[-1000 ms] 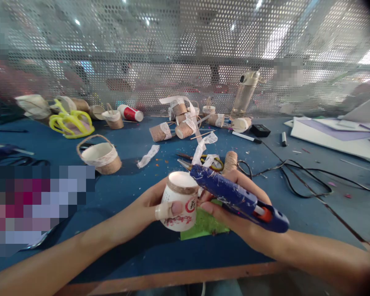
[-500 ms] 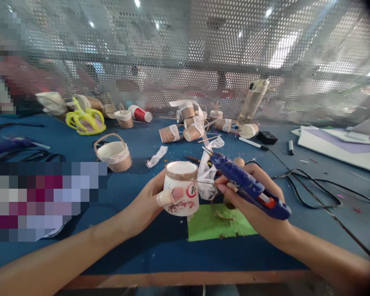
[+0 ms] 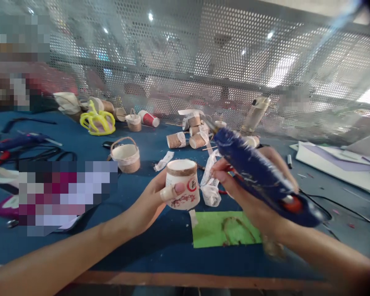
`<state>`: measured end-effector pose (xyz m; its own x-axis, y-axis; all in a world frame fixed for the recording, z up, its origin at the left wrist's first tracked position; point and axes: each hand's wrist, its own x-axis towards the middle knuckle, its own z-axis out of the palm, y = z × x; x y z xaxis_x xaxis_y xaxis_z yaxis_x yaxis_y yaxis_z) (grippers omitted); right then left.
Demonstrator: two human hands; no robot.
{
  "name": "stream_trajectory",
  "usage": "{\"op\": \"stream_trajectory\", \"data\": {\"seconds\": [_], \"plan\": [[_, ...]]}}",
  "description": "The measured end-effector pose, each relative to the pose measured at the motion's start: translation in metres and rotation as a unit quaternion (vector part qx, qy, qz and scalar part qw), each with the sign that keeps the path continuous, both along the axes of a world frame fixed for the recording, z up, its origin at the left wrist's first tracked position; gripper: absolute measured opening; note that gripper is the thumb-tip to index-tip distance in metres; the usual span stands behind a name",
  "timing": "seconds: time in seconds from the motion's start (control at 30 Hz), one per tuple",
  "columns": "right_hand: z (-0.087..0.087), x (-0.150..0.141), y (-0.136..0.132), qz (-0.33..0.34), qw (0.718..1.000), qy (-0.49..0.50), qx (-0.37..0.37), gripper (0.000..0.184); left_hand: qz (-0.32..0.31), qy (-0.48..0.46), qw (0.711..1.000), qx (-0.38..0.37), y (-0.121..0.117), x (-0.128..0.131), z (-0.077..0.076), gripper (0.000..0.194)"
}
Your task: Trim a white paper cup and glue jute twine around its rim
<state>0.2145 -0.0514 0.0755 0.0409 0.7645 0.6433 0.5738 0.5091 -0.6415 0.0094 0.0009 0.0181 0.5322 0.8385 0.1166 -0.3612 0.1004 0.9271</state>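
Note:
My left hand (image 3: 156, 196) is closed round a white paper cup (image 3: 182, 193) with red blossom print and several turns of brown twine (image 3: 181, 172) below its rim. The cup stands upright above the table. My right hand (image 3: 249, 193) grips a blue glue gun (image 3: 253, 172), its nozzle pointing up and to the left. The thumb and forefinger of that hand are pinched together; whether twine is between them is too blurred to tell. Crumpled white lace (image 3: 210, 191) lies between the hands. Under my right wrist is a blurred brownish lump (image 3: 274, 248).
A green sheet (image 3: 208, 234) with twine scraps lies in front. Left of the cup stands a finished twine basket (image 3: 130, 161). Farther back are a yellow crown-like piece (image 3: 98, 126), a red cup (image 3: 149, 118), several wrapped cups (image 3: 176, 140) and a bottle (image 3: 255, 115). White boards (image 3: 320, 162) lie right.
My right hand has moved right, away from the cup, and the glue gun has come nearer the camera. The cup stays in my left hand. The view has shifted slightly.

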Motion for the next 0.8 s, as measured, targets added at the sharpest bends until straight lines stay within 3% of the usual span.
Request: {"op": "stream_trajectory", "data": {"seconds": [0.13,0.27,0.4,0.5,0.63,0.8], "plan": [[-0.026,0.005,0.006,0.049,0.998,0.040,-0.005,0.022,0.008,-0.025,1.000,-0.011,0.002,-0.002,0.000,0.042],[-0.034,0.015,-0.002,0.076,0.992,0.075,-0.062,0.019,0.010,-0.016,1.000,-0.005,0.006,-0.002,-0.002,0.040],[-0.036,0.027,-0.011,0.212,0.968,0.094,-0.091,0.021,0.005,-0.013,1.000,0.020,0.008,-0.003,-0.007,0.043],[-0.040,0.041,-0.006,0.289,0.954,0.065,-0.037,0.018,-0.021,-0.008,0.999,0.029,0.009,-0.005,-0.009,0.047],[-0.049,0.057,0.005,0.302,0.951,0.049,0.038,0.019,-0.061,-0.001,0.998,0.027,0.009,-0.007,-0.010,0.051],[-0.056,0.063,0.002,0.262,0.965,0.003,-0.012,0.013,-0.087,0.020,0.996,0.015,0.008,-0.010,-0.009,0.052]]}}
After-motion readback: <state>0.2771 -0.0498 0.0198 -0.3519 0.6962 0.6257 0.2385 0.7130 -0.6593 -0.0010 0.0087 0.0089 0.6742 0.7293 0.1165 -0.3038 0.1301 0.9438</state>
